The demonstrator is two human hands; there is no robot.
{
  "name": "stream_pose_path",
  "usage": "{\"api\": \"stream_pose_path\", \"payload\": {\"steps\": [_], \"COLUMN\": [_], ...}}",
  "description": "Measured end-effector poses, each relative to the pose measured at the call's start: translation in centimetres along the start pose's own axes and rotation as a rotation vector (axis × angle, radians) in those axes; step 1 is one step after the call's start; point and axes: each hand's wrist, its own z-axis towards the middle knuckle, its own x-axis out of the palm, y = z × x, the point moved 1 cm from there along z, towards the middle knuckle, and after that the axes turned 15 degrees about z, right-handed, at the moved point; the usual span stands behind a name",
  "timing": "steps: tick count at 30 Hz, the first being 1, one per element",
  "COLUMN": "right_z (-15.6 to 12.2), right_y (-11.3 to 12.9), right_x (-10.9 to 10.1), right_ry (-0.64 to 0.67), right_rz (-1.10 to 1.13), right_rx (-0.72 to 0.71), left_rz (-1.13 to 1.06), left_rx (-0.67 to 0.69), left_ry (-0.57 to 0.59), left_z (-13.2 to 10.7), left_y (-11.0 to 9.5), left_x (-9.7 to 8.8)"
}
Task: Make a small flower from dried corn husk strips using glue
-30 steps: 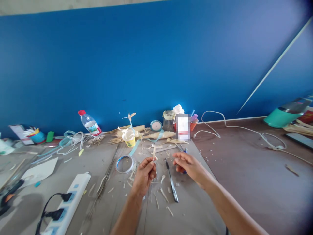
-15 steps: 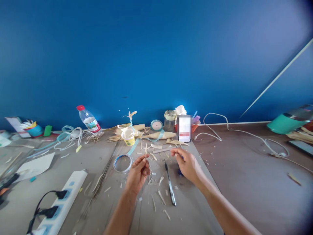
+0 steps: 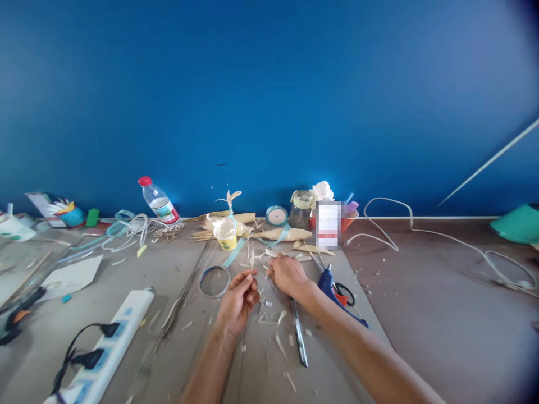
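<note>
My left hand (image 3: 236, 297) pinches a small pale piece of dried husk (image 3: 252, 258), which points upward from the thumb and fingertips. To its right, my right hand (image 3: 290, 275) reaches over the tabletop with its fingers bent down among the husk scraps. Whatever its fingertips hold, if anything, is hidden. Below that hand lies a pen (image 3: 299, 336), its upper end covered. Beside my right wrist are a blue glue gun (image 3: 326, 283) and black-and-orange scissors (image 3: 344, 294). A tape roll (image 3: 201, 285) lies left of my left hand.
A yellow-and-white cup (image 3: 228, 243), larger dried husks (image 3: 286, 233), a glass jar (image 3: 301, 209) and a phone (image 3: 329, 227) stand or lie near the wall. A red-capped bottle (image 3: 160, 205) leans there. At left lies a power strip (image 3: 120, 336) with plugs.
My right hand has moved left and down toward the scraps beside my left hand, uncovering the glue gun and scissors. My left hand keeps its pinch on the husk piece. The view has shifted slightly.
</note>
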Motion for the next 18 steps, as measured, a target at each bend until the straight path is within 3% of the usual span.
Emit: {"api": "stream_pose_path", "payload": {"steps": [6,12,14,18], "right_z": [1.0,0.2,-0.9,-3.0], "right_y": [-0.1,-0.8,-0.7,-0.1], "right_x": [1.6,0.5,0.4,1.8], "right_ry": [-0.032,-0.056,-0.039,-0.024], "right_rz": [0.13,0.482,0.642,1.182], "right_rx": [0.052,0.06,0.065,0.155], "left_rz": [0.0,-0.021,-0.027,-0.007], "left_rx": [-0.009,-0.023,-0.032,-0.037], "left_ry": [-0.008,-0.005,-0.007,-0.017], "left_z": [-0.1,0.0,-0.1,-0.4], "left_y": [-0.2,-0.1,-0.2,-0.1], "left_x": [0.2,0.2,0.4,1.0]}}
